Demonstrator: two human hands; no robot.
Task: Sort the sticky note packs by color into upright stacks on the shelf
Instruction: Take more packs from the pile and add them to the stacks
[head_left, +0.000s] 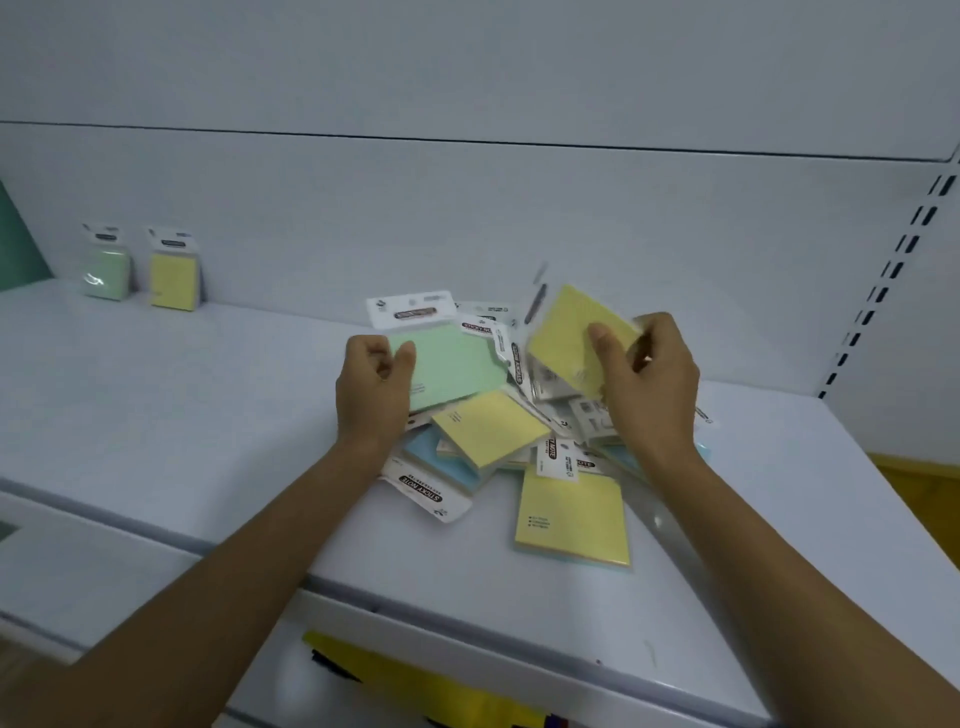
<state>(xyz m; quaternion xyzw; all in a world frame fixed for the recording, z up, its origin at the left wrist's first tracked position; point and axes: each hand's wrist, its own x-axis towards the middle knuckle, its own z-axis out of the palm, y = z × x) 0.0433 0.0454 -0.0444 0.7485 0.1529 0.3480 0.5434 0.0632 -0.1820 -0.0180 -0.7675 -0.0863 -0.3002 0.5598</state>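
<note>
A loose pile of sticky note packs (498, 441) in yellow, green and blue lies in the middle of the white shelf (156, 395). My left hand (371, 395) grips the left edge of a green pack (452, 364) lifted off the pile. My right hand (649, 379) holds a yellow pack (566, 338) tilted in the air above the pile's right side. At the back left two packs stand upright against the wall: a green one (106, 270) and, just right of it, a yellow one (174, 278).
A yellow pack (571, 514) lies flat at the pile's front edge. The shelf's back panel (467, 223) rises behind, with a slotted upright (883, 291) at the right. A green board (18, 244) leans at far left. Yellow items (415, 686) sit on the shelf below.
</note>
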